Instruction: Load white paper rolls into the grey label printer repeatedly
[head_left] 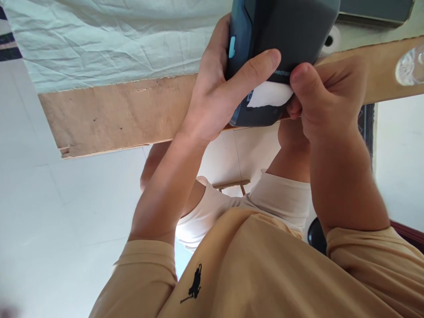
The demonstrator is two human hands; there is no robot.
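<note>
A dark portable receipt printer point(281, 35) with a light-blue side button is held at the table's near edge, its top cut off by the frame. My left hand point(225, 84) wraps round its left side, thumb lying across the front face. From the printer's slot a short white paper strip point(270, 94) sticks out. My right hand point(324, 90) is closed at the strip's right end, thumb above and a curled fingertip below. The exact contact between those fingers and the paper is partly hidden.
The wooden table point(122, 117) carries a pale green cloth point(109, 39). A white paper roll point(332, 40) lies right of the printer, near a dark box point(376, 11). A clear glass or plastic object point(410, 66) stands at the right edge. My legs are below the table edge.
</note>
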